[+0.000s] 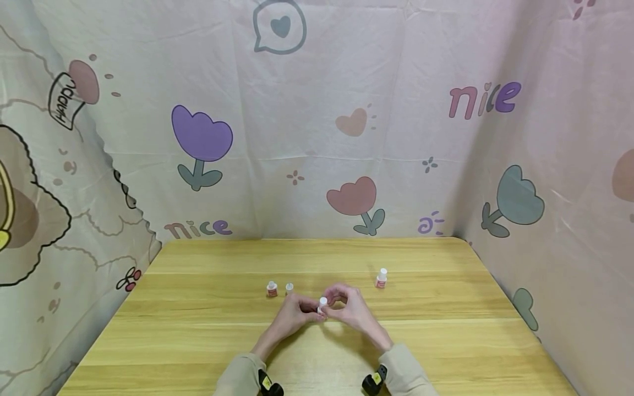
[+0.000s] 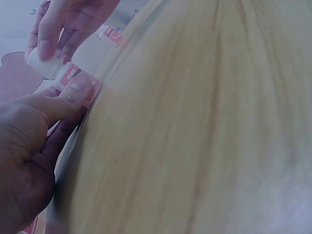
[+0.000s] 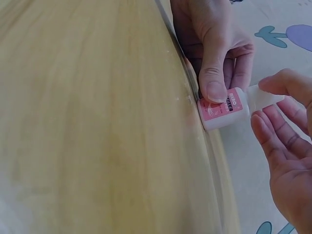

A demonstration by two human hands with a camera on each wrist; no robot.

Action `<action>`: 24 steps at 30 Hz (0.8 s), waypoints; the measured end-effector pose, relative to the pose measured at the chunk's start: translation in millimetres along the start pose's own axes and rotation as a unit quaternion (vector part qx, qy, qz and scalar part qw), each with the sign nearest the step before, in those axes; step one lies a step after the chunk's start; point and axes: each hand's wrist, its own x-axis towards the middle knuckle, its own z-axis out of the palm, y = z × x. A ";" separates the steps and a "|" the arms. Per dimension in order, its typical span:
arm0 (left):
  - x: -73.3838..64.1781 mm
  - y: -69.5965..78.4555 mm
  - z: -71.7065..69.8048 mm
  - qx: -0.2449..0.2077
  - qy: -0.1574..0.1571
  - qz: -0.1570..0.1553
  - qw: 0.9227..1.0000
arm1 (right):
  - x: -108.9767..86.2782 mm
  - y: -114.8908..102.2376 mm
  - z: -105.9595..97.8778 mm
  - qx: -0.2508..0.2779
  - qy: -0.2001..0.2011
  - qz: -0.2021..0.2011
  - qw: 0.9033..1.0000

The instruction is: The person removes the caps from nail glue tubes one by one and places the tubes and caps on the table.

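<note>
A small white glue bottle [image 3: 224, 112] with a pink label stands upright on the table. My left hand [image 1: 296, 315] grips its body, the thumb lying across the label. On the other side, my right hand [image 1: 353, 309] pinches the tall white cap [image 3: 264, 99] between thumb and fingers. Cap and bottle are in line in the right wrist view. Just beyond the left hand is another small bottle [image 1: 289, 287], its lower part hidden by that hand. A bottle with a red label [image 1: 272, 291] stands left of it.
A further capped bottle [image 1: 381, 280] stands to the right, behind the right hand. The wooden table [image 1: 198, 341] ends at a patterned cloth [image 1: 297, 209] at the back, and cloth hangs along both sides. Black wrist cameras [image 1: 373, 381] sit on the sleeves.
</note>
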 end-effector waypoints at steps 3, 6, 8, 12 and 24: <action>0.3 -0.7 0.6 0.002 0.001 0.002 1.000 | 0.1 0.1 0.2 -0.006 0.008 0.008 1.000; 0.2 -1.0 0.8 -0.002 0.000 0.003 1.000 | 0.5 1.0 0.3 -0.008 0.014 0.014 1.000; 0.0 -1.2 0.8 -0.006 -0.001 0.003 1.000 | 0.7 1.7 0.4 -0.008 0.016 0.015 1.000; -0.3 -2.0 0.5 -0.009 0.000 0.007 1.000 | 0.6 2.0 0.5 -0.010 0.016 0.017 1.000; 0.0 -1.2 0.8 -0.003 0.003 0.006 1.000 | -0.8 0.1 0.0 -0.006 0.001 -0.010 1.000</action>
